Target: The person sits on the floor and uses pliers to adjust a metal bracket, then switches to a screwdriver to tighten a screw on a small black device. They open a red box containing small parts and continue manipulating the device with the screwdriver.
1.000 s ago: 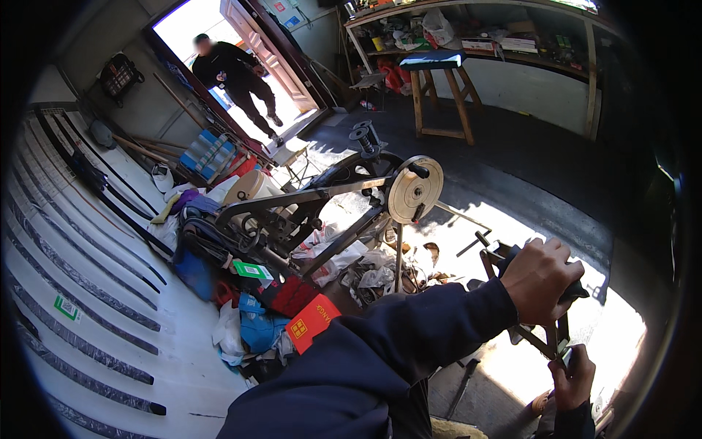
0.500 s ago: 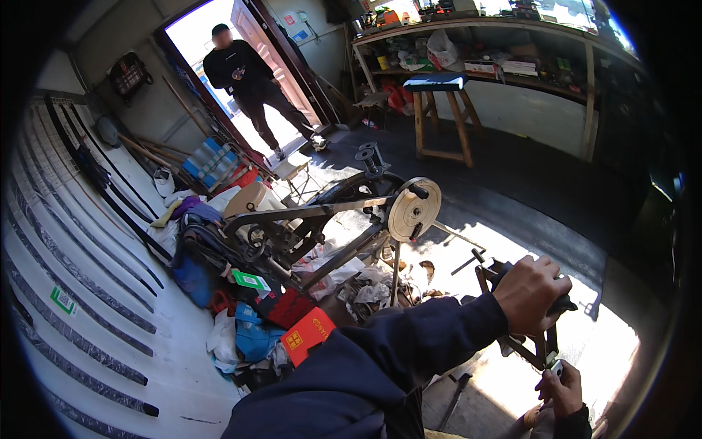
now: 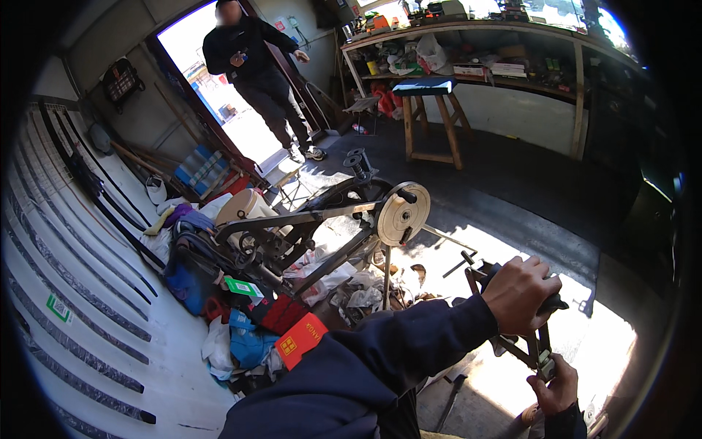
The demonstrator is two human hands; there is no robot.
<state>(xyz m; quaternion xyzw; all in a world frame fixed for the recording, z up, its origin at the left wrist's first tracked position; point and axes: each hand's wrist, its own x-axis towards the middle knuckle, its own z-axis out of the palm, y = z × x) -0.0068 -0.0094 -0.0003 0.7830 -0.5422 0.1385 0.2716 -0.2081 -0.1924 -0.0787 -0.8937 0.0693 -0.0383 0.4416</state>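
Since earlier, person in dark clothes (image 3: pixel 252 58) nearer doorway. Left hand (image 3: pixel 521 293) clenched over black metal lever handle (image 3: pixel 552 301); right hand (image 3: pixel 556 386) pinches its lower bracket (image 3: pixel 542 356).

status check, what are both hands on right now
Left hand clamped over black handle atop metal stand. Right hand pinching stand's lower strut. Person in doorway, well clear; cream wheel of machine to the left.

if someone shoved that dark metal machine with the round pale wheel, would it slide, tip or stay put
Likely stays put: the machine looks like thick rigid metal arms, so probably heavy for its size. It seems top-heavy, with the wheel held high on a thin post, so a hard sideways shove might tip it. Rags and clutter around its base would hinder sliding.
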